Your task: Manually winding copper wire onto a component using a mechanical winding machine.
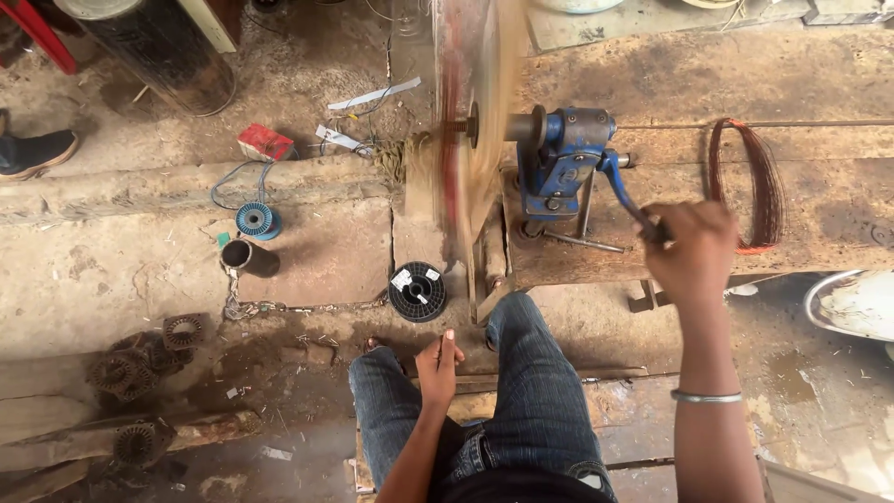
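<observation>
Head view: the person sits on a plank, legs in jeans, before a blue winder [559, 163] bolted to a wooden bench [819, 84]. The right hand [694, 251] is closed tight round the winder's crank [626, 191], a bangle [706, 397] on that wrist. On the winder's shaft a wheel [470, 121] is a spinning blur. The left hand [438, 365] is raised between the knees, fingers lightly pinched together; whether it holds a wire I cannot tell. A black spool [417, 291] stands on the floor just ahead of it, below the wheel. A copper coil [750, 182] lies on the bench, right of the crank. A small blue spool [256, 221] sits well off to the left.
</observation>
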